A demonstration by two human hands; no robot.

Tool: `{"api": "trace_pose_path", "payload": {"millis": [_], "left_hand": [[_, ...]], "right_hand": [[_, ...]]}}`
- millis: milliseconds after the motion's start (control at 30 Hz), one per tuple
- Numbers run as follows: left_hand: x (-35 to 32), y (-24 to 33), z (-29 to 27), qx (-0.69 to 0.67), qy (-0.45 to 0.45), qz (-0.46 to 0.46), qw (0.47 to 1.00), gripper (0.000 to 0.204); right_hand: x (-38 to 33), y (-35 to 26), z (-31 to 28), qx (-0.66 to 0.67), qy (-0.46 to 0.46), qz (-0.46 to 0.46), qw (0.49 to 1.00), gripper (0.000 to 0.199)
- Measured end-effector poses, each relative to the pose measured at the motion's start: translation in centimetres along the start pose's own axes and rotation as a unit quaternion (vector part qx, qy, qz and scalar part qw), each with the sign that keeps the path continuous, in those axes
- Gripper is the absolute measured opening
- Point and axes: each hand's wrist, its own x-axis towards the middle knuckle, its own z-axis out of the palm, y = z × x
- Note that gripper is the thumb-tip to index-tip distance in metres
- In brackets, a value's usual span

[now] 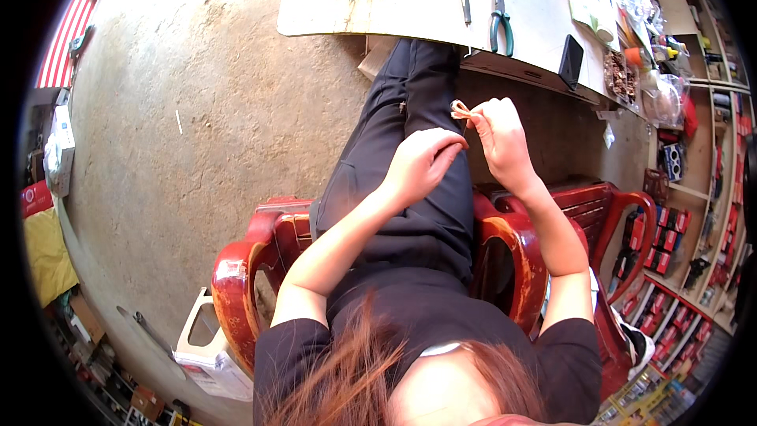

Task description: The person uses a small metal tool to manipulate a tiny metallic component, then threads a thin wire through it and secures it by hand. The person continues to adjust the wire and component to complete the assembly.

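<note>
Above my lap, my right hand [503,140] pinches a small tan strip [460,110] folded into a loop. The loop pokes out to the left of its fingertips. Close below it and to the left, my left hand [424,162] is closed, thumb against fingers, its tips almost at my right hand. Whatever it may grip is too small to make out. Both hands hover over my dark trousers [386,138], short of the table edge. On the table [418,0] ahead lie pliers [501,24] with green handles and a slim dark-handled tool [466,8].
A black phone [571,61] rests at the table's near edge, beside a bag of small brown pieces [620,79]. I sit in a red wooden armchair [234,272]. A pale plastic stool [201,339] stands at lower left. Shelves [690,197] with packaged goods line the right.
</note>
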Motion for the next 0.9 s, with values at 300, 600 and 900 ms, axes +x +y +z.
{"api": "trace_pose_path", "payload": {"millis": [300, 600, 900], "left_hand": [[1.5, 1.7, -1.8, 0.040, 0.083, 0.020, 0.996, 0.005], [0.3, 1.1, -0.4, -0.024, 0.015, 0.025, 0.999, 0.008], [1.2, 4.6, -2.4, 0.197, 0.012, 0.089, 0.976, 0.006]], "right_hand": [[-0.3, -1.1, -2.1, -0.005, -0.129, -0.088, 0.988, 0.007], [-0.1, -1.7, -2.4, 0.076, -0.041, -0.038, 0.996, 0.008], [-0.6, -2.3, -3.6, -0.103, -0.098, -0.162, 0.977, 0.015]]}}
